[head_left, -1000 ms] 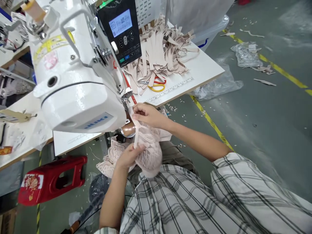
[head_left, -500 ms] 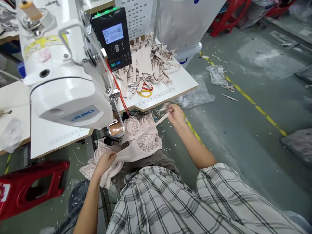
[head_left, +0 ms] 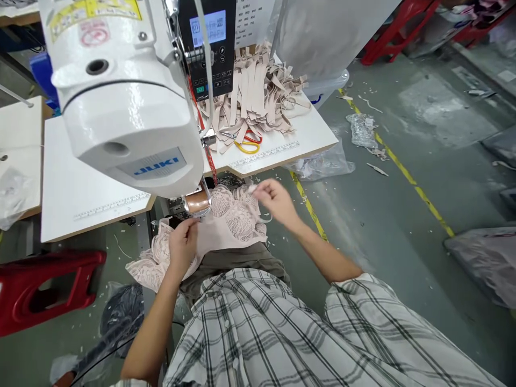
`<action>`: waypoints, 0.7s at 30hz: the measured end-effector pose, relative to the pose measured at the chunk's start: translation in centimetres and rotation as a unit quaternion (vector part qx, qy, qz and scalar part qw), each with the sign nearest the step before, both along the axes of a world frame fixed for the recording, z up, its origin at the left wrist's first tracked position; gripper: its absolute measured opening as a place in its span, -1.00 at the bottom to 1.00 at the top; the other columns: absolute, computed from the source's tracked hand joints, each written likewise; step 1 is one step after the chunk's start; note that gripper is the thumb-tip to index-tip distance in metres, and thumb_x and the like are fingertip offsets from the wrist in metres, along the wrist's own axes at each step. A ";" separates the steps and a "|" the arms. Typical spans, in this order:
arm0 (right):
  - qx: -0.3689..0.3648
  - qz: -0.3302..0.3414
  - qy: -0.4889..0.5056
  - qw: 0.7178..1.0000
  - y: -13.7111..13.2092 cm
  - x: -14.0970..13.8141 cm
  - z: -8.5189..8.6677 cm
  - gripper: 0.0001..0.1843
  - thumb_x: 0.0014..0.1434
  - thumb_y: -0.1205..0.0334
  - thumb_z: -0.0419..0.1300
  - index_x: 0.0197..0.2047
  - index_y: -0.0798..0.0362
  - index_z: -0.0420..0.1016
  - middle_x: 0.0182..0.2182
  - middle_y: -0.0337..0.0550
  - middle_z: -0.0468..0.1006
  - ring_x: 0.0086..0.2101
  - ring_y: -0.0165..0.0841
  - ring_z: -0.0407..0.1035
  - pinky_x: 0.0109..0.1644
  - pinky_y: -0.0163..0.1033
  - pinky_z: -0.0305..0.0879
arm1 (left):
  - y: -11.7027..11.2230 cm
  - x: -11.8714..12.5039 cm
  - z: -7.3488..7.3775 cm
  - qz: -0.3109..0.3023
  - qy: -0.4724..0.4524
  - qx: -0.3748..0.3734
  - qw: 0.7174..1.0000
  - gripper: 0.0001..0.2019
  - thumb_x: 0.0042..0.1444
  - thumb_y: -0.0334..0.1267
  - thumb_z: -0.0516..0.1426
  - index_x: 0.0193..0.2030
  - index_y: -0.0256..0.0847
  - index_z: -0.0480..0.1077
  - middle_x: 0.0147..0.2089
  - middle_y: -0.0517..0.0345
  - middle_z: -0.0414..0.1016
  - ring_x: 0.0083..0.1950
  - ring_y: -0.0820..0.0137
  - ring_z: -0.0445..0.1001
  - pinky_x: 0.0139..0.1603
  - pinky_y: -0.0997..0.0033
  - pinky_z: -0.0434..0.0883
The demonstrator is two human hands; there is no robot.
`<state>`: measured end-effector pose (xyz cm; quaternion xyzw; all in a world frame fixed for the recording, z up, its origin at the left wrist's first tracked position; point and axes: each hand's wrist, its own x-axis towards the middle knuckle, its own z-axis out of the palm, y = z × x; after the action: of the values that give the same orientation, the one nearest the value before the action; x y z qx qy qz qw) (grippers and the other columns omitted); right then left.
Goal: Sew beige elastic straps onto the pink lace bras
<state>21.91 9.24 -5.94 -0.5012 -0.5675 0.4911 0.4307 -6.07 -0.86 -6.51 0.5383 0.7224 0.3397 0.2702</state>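
A pale pink lace bra (head_left: 241,221) lies across my lap, just in front of the sewing machine's arm. My left hand (head_left: 184,243) is closed in a pinch on the bra's side band, close to the sewing head. At the bra's far right, my right hand (head_left: 277,203) pinches a small pale end that looks like the bra strap; it is blurred at the fingertips. More pink lace bras (head_left: 151,258) are bunched under my left wrist. The white sewing machine (head_left: 137,134) stands above, its metal end (head_left: 197,201) beside the bra and hiding part of it.
Cut beige fabric strips (head_left: 258,91) are heaped on the white worktable (head_left: 318,134), with yellow-and-red scissors (head_left: 248,145) in front. A control panel (head_left: 212,48) stands behind the machine. A red stool (head_left: 52,285) is at left; plastic bags and scraps litter the floor.
My right hand has come left and nearer the bra, and the strap it stretched is now slack. My left hand has risen toward the machine, bringing the band along. The view has shifted.
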 end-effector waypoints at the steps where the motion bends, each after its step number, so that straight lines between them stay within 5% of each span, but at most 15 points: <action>1: 0.019 0.066 -0.045 0.997 -1.4 -1.3 0.8 -0.77 0.17 0.01 0.27 -0.28 -0.01 0.43 -0.32 -0.19 0.54 -0.39 -0.40 0.35 -0.39 -0.30 0.22 | 0.0 0.6 1.2 -0.039 -0.007 0.008 0.999 -0.79 0.24 -0.19 0.10 -0.14 -0.16 0.53 -0.12 0.04 0.61 -0.08 0.28 0.53 -0.04 0.32 0.43; 5: 0.071 0.195 -0.128 0.970 -4.8 -4.0 3.2 -0.80 0.24 0.04 0.23 -0.23 -0.01 0.43 -0.27 -0.16 0.58 -0.34 -0.36 0.42 -0.30 -0.27 0.24 | -0.3 2.4 5.2 -0.176 -0.022 0.031 0.984 -0.75 0.29 -0.16 0.10 -0.05 -0.18 0.54 -0.21 0.06 0.61 -0.29 0.37 0.52 -0.28 0.41 0.41; 8: 0.083 0.246 -0.149 0.954 -5.4 -4.5 3.6 -0.81 0.28 0.05 0.18 -0.19 -0.01 0.41 -0.27 -0.19 0.59 -0.34 -0.37 0.44 -0.27 -0.27 0.24 | -0.5 2.9 6.4 -0.225 0.009 0.041 0.974 -0.73 0.24 -0.13 0.18 0.00 -0.21 0.51 -0.27 0.10 0.57 -0.39 0.43 0.44 -0.40 0.45 0.32; 13: 0.057 0.307 -0.160 0.936 -5.1 -4.7 3.7 -0.80 0.29 0.06 0.17 -0.09 -0.03 0.46 -0.18 -0.20 0.61 -0.26 -0.35 0.47 -0.25 -0.28 0.22 | -1.0 3.0 5.5 -0.230 0.043 0.075 0.969 -0.84 0.32 -0.22 0.11 -0.23 -0.20 0.48 -0.40 0.18 0.50 -0.41 0.47 0.42 -0.39 0.49 0.29; 17: 0.079 0.324 -0.172 0.927 -4.9 -4.7 4.2 -0.80 0.31 0.11 0.14 -0.15 -0.03 0.57 -0.30 -0.21 0.60 -0.25 -0.35 0.43 -0.20 -0.27 0.18 | -1.6 3.3 4.7 -0.213 0.085 0.082 0.970 -0.80 0.33 -0.22 0.07 -0.31 -0.19 0.41 -0.39 0.17 0.48 -0.38 0.44 0.42 -0.38 0.46 0.27; 21: 0.009 0.288 -0.105 0.952 -4.5 -4.6 4.1 -0.81 0.23 0.12 0.22 -0.25 0.03 0.61 -0.40 -0.23 0.55 -0.37 -0.40 0.35 -0.26 -0.28 0.16 | -1.6 3.1 4.7 -0.207 0.066 0.047 0.975 -0.77 0.35 -0.21 0.05 -0.29 -0.20 0.44 -0.37 0.15 0.53 -0.35 0.42 0.48 -0.34 0.46 0.33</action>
<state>17.27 4.74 -1.86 -0.3618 -0.7339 0.5338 0.2133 -2.95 -2.42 -1.86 0.7096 0.5946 0.2738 0.2608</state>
